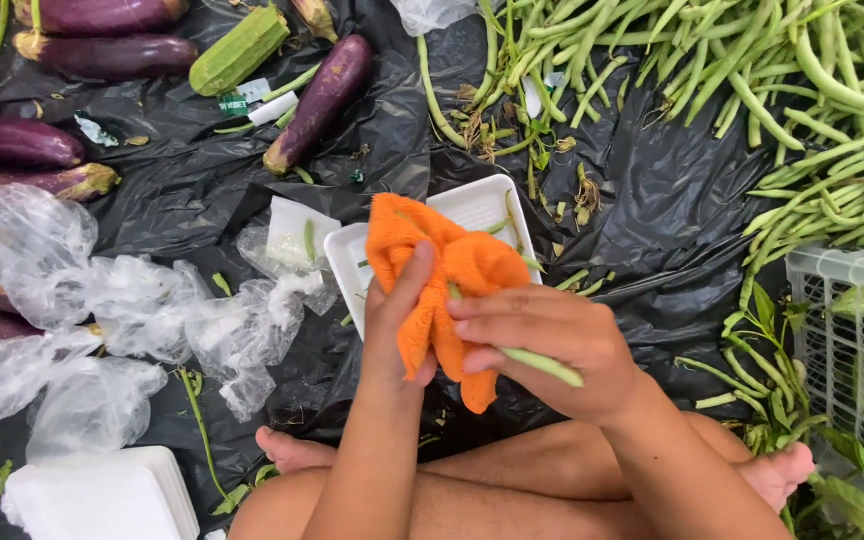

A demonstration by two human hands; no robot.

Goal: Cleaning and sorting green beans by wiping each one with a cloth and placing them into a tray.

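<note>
Plastic sheet, black and crinkly, covers the floor, with a big pile of green beans on it. Purple eggplants lie nearby. Left hand fingers wrap an orange cloth above a white tray. Right hand fingers pinch one bean against the cloth

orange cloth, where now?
Head view, centre: the orange cloth is held in the left hand, just over the white foam tray, touching the right hand.
</note>
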